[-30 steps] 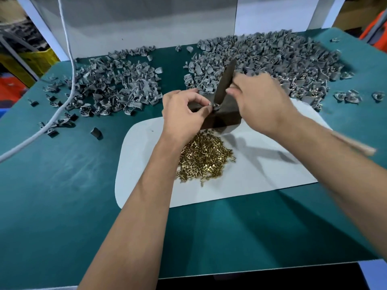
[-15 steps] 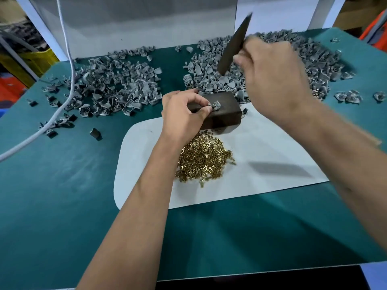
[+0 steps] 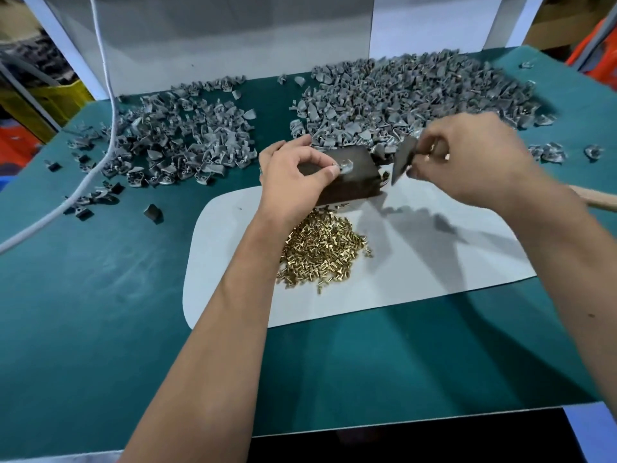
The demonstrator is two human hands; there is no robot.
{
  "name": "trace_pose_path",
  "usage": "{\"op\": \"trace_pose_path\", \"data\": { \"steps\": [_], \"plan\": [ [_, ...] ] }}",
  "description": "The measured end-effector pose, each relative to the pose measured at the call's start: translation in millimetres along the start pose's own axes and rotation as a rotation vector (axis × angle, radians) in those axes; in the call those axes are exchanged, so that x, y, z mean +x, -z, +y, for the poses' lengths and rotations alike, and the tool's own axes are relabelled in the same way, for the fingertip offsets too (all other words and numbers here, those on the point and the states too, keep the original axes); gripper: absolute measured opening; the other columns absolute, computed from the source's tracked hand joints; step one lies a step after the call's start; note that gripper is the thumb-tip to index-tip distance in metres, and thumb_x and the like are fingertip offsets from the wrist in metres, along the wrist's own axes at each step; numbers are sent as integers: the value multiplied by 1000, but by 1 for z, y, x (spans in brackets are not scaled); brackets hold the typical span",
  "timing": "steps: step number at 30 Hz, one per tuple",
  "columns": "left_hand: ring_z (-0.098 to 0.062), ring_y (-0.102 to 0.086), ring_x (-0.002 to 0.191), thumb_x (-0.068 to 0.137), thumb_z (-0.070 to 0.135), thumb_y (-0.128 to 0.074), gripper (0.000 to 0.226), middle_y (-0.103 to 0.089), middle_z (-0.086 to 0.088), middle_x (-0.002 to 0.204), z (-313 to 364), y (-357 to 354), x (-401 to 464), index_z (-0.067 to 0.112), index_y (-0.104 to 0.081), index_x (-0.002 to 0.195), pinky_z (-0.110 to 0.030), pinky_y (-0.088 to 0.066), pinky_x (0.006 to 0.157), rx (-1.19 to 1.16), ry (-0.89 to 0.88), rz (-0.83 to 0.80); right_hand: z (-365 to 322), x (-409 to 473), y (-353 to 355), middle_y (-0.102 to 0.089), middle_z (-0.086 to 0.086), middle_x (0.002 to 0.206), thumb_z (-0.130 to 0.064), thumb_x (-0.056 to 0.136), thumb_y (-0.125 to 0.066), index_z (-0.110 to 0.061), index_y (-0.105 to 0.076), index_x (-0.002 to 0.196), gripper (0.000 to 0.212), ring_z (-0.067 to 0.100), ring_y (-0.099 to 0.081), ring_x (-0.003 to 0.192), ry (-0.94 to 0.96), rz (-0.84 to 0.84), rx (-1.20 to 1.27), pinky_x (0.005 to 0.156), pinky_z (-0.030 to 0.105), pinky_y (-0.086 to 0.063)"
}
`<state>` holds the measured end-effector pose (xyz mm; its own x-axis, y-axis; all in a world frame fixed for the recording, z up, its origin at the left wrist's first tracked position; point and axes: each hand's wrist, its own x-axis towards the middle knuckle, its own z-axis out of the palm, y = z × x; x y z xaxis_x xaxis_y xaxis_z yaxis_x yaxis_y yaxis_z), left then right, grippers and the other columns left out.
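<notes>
Two big heaps of grey parts at the back, right heap (image 3: pixel 417 95) bigger than left heap (image 3: pixel 180 142); can't tell which is done. White mat (image 3: pixel 434 262) has tons of brass rivets (image 3: pixel 324 252), so prob lots left imo. L hand (image 3: pixel 293 182) pinches one grey part (image 3: pixel 345 165) on the dark block (image 3: pixel 354 185); R hand (image 3: pixel 467 158) has its fingers curled round a dark tool (image 3: pixel 402 158) just beside the block.

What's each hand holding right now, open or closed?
Left hand: closed, pinches a small grey part on top of the dark block.
Right hand: closed, grips a dark flat tool.
</notes>
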<state>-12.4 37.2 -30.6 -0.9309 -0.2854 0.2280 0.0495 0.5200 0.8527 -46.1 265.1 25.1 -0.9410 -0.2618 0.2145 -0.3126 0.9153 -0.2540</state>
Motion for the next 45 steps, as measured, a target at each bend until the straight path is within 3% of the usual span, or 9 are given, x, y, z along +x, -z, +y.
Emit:
{"op": "trace_pose_path", "data": {
  "steps": [6,15,21,23,27,31,36,40,45],
  "plan": [
    [-22,-35,145,84,14,-80,21,-55,4,145,3,0,-1,31,-76,74,-50,-26,121,-118,47,-46,4,-10,-19,-72,6,91,-34,80,-78,-27,-65,80,15,32,-65,89,-34,-179,-88,80,40,-57],
    [-19,-36,146,83,7,-78,25,-56,-2,144,3,4,1,30,-76,72,-50,-28,121,-189,37,-49,-49,5,-20,-65,1,114,-44,94,-64,-27,-64,120,32,28,-52,112,387,15,-12,99,49,-44],
    [-12,-54,130,90,17,-74,11,-66,17,106,2,17,5,18,-79,80,-42,-39,115,-181,98,81,-58,22,-23,-65,-1,94,-48,95,-57,-21,-61,95,26,25,-55,94,529,-2,-40,87,46,-47],
    [-24,-53,129,92,29,-70,12,-71,9,108,-4,31,9,23,-79,87,-44,-39,112,48,159,258,-54,31,-28,-61,-2,82,-49,96,-58,-21,-54,85,30,23,-55,82,486,-20,1,74,40,-46],
    [-39,-41,128,81,18,-59,15,-67,-11,115,-30,73,10,21,-72,88,-49,-32,101,510,392,586,-44,55,-36,-58,-2,71,-51,96,-60,-22,-50,75,38,22,-56,70,372,-16,-22,65,35,-46],
    [-38,-28,141,78,21,-69,18,-52,-15,136,-47,103,10,22,-51,83,-53,-24,108,529,800,570,-45,75,-42,-55,-2,66,-54,90,-69,-19,-47,67,47,27,-55,71,284,15,-47,65,33,-41],
    [-38,-24,142,82,18,-65,16,-43,-17,143,-60,115,8,17,-59,97,-51,-27,109,493,881,530,-51,88,-36,-63,7,74,-63,85,-70,-20,-56,69,48,26,-59,76,110,117,-40,72,36,-49],
    [-39,-43,133,87,6,-61,32,-46,-22,142,-68,116,10,6,-64,119,-48,-45,108,421,803,510,-85,70,-35,-68,1,85,-47,91,-71,-23,-64,85,25,21,-59,84,425,53,59,81,40,-54],
    [-35,-63,116,85,1,-67,28,-66,-18,123,-70,113,12,5,-70,113,-34,-48,81,394,704,531,-141,33,-48,-64,-14,95,-45,88,-74,-33,-70,98,15,11,-45,100,879,-231,-16,91,43,-48]
  ]
}}
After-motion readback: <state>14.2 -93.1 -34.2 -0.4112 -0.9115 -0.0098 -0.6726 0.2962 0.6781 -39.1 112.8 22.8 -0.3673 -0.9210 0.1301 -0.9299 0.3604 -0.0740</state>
